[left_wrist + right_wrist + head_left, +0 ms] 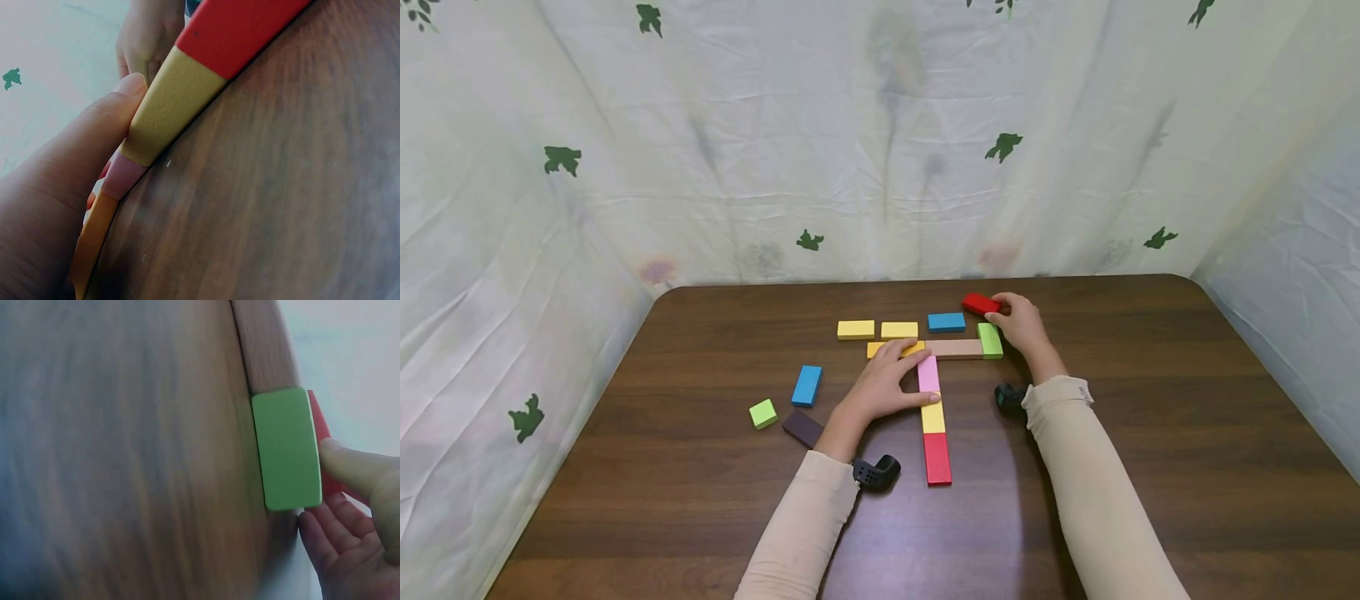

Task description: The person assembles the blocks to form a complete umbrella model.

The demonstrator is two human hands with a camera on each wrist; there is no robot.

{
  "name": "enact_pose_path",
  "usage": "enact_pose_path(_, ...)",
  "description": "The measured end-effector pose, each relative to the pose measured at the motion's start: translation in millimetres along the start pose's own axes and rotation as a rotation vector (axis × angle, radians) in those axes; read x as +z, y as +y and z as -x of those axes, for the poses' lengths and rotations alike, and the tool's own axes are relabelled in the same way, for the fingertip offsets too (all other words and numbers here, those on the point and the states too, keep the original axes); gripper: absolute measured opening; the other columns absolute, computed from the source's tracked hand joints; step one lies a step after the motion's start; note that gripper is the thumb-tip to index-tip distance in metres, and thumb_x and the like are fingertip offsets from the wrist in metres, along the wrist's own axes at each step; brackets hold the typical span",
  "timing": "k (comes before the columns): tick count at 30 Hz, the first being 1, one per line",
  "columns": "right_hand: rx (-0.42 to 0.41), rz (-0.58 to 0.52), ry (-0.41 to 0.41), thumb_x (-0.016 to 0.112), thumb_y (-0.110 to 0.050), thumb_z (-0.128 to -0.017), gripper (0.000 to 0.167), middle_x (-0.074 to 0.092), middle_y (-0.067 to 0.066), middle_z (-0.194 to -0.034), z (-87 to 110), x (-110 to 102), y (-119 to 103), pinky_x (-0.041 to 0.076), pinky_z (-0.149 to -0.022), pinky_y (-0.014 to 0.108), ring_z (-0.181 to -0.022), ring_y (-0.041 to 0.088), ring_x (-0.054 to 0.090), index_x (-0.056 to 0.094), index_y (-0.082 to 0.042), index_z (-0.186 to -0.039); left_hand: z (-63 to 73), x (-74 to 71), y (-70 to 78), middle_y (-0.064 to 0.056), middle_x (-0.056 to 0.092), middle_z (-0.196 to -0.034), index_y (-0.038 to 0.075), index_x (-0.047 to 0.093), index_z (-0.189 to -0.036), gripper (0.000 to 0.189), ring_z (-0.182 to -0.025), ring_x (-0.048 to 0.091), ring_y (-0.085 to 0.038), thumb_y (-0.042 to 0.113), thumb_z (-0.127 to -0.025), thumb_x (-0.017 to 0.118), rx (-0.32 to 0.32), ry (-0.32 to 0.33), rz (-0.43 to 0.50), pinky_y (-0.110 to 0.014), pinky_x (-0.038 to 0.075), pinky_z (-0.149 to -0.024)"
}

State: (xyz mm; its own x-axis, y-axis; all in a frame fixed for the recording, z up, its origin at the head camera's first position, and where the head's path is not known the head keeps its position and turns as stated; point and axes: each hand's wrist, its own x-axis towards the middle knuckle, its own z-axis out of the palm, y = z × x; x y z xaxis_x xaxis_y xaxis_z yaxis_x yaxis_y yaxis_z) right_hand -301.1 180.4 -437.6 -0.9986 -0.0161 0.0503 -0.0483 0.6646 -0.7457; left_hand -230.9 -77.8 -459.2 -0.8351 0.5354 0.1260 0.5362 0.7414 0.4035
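Beige sleeves over a dark wooden table.
Farther off, the right hand pinches a bright red block by its right end, just beyond a light green block; whether the red one touches the table I cannot tell. Thumb and fingers of the left hand are spread apart, the thumb touching a yellow block, the fingertips at an orange block, with a pink block between. Crimson block ends that row nearest; a dark purple block lies left.

Head view forward-down, wrist views close, each sharing blocks with head
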Motion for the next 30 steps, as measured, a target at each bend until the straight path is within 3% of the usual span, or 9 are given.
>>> enact_pose_path(30, 0.029, -0.073, -0.066, 0.051, -0.012, -0.092, 0.034, 0.047, 0.018, -0.125, -3.8, 6.0, -3.4, 0.04, -0.086, 0.043, -0.104, 0.033, 0.044, 0.052, -0.003, -0.124, -0.2, -1.6, 1.0, -0.001, 0.028, -0.141, 0.024, 0.04, -0.137, 0.079, -0.129, 0.019, -0.021, 0.066, -0.072, 0.056, -0.011, -0.013, 0.019, -0.044, 0.026, -0.1)
